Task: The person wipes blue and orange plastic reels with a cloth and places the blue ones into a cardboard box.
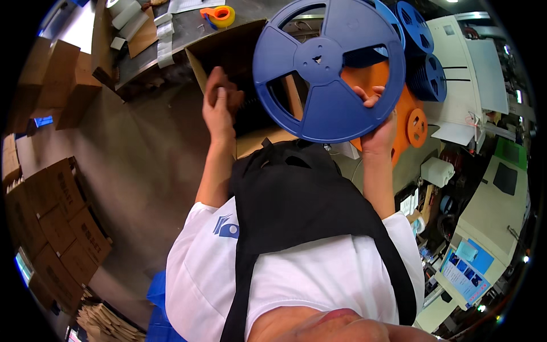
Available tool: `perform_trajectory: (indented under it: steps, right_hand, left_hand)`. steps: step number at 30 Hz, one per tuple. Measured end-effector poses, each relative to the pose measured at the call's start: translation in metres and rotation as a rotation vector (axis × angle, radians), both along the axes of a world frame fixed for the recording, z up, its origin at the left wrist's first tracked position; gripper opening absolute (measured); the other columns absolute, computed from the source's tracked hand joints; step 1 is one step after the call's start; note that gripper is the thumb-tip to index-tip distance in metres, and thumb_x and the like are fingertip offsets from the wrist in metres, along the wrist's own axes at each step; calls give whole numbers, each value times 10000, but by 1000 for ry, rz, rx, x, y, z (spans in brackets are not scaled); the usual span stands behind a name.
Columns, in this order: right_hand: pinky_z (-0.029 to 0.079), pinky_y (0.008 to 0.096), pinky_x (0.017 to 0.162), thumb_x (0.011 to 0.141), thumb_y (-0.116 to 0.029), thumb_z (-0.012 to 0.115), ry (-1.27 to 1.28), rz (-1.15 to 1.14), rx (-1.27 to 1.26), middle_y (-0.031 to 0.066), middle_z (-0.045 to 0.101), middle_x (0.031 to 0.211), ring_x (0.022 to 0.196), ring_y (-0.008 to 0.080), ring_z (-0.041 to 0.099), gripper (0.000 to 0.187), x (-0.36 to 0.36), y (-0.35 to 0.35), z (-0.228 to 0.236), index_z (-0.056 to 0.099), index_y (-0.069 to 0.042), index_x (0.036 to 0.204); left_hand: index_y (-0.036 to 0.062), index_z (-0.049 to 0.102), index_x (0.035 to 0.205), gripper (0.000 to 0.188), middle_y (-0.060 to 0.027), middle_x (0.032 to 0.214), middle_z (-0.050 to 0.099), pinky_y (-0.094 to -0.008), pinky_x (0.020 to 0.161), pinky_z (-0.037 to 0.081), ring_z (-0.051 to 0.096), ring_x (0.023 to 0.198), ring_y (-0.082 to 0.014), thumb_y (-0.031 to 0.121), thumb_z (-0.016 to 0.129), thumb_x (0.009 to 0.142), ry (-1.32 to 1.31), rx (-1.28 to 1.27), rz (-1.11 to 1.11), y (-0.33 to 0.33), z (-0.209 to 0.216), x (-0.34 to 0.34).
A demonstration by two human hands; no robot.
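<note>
My right hand (pixel 377 128) grips a large blue plastic reel (pixel 325 108) by its lower right rim, with fingertips showing through one of its windows. The reel is held up with its flat face in view and hides part of an open cardboard box (pixel 196 65). Beside that box's left wall is my left hand (pixel 219 108), somewhat blurred, its fingers apart and nothing visible in them. Dark contents show faintly inside the box, too dim to make out.
Further blue reels (pixel 427 77) are stacked at the upper right, near an orange reel (pixel 417 127) and a larger orange surface. An orange tape dispenser (pixel 222 17) lies on the grey bench (pixel 188 28). Cardboard cartons (pixel 62 222) stand at left; pale machines (pixel 484 211) line the right.
</note>
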State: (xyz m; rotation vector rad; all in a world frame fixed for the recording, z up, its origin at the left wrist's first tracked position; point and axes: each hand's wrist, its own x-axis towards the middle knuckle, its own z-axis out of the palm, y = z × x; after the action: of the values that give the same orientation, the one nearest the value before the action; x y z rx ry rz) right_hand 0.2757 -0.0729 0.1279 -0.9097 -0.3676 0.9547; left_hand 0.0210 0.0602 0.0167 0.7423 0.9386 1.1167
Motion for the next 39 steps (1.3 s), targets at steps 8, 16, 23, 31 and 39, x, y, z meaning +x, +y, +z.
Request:
perform_trajectory:
  steps: [8,16,23,31,39]
  right_hand:
    - [263,520,1078,715,-214,749,-1453,753,146,153,356,1440,1373,378,241,730,-134,27,45,431,-147,1368]
    - [311,439,1068,822,-145,654,-1535,237,31,145,466,1362,1299,338,394,385,-60,1,30,590,-83,1197]
    - [276,395,1097,937,-85,481,-704,-78,-302,147,372,1428,1321,270,362,394,-23,-4,-2,417,14,1313]
    - [281,354,1075,913,-204,573,-824,40,-239,124,356,1441,1313,247,365,503,-14,-17,-22,395,-16,1344]
    - [297,397,1070,878,-505,555,-741,48,-192,136,387,1415,1306,271,373,763,-16,-17,-29,294,-32,1417]
  left_hand:
    - [67,300,1417,716,-149,1404,397,-416,1051,356,437,1245,-288,516,439,877,-815,-290,-411,-29,37,70]
    - [54,346,1391,693,-137,1364,444,-420,1024,381,485,1196,-277,505,411,870,-982,-429,-394,-46,39,30]
    - [47,361,1379,666,-141,1324,475,-411,990,412,515,1155,-271,492,414,886,-925,-470,-431,-52,28,17]
    - [39,378,1366,637,-145,1278,509,-400,951,448,548,1108,-264,476,418,904,-869,-514,-477,-54,21,11]
    - [31,395,1352,608,-150,1232,544,-389,913,483,582,1062,-257,461,421,923,-819,-544,-586,-59,14,1]
